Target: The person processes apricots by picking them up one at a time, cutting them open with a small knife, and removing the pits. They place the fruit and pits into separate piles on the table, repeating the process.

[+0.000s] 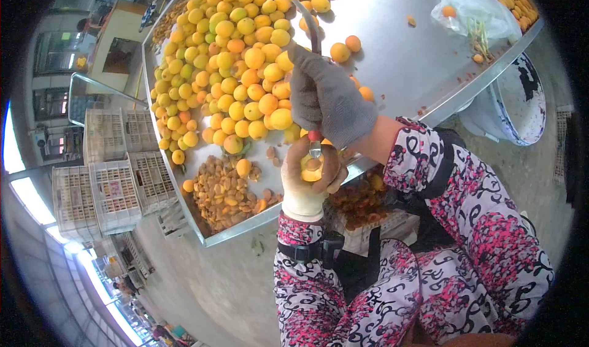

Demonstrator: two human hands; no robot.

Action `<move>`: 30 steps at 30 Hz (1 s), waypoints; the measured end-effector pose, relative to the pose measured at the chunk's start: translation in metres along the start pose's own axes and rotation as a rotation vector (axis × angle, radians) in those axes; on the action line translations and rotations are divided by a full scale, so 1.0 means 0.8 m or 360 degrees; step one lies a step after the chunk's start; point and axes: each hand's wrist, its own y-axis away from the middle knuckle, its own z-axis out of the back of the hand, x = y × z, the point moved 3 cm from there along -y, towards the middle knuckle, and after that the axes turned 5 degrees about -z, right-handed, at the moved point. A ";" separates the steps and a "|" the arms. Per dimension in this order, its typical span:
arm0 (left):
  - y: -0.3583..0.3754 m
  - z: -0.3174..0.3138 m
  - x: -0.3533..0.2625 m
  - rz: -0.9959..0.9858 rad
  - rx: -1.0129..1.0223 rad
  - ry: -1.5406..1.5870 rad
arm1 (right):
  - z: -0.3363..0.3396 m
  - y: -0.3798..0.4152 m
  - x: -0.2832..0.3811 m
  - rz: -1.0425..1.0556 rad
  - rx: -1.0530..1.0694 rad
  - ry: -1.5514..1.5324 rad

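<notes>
My right hand (pixel 334 98), in a grey glove, is closed around a curved-blade pitting tool (pixel 314 31). Its dark blade sticks up above the fist, and a red collar with a short metal tip comes out below. That tip meets a cut apricot (pixel 311 170), where a brown pit seems to show in the yellow flesh. My left hand (pixel 307 190) wears a white glove with brown-stained fingers, curled around this apricot just above the table's front edge. Whole apricots (pixel 245 77) are heaped behind both hands. The tool's handle is hidden inside my right fist.
Brown pits (pixel 221 193) lie in the near left corner of the metal table (pixel 405 58). Below its edge stands a crate of apricot pieces (pixel 362 203). A white bucket (pixel 518 104) is at right, a plastic bag (pixel 475 9) behind it on the table, and stacked crates (pixel 113 184) at left.
</notes>
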 end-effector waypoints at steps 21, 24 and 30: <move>-0.024 0.046 0.008 0.0338 0.0956 0.0625 | -0.016 0.015 0.004 0.0505 -0.0252 0.0703; -0.009 0.017 0.000 -0.0222 -0.0310 -0.0301 | -0.029 0.018 -0.013 0.0978 0.0035 0.1143; -0.028 0.033 0.000 -0.0265 -0.0424 -0.0095 | -0.040 0.038 -0.035 0.1361 0.0473 0.2131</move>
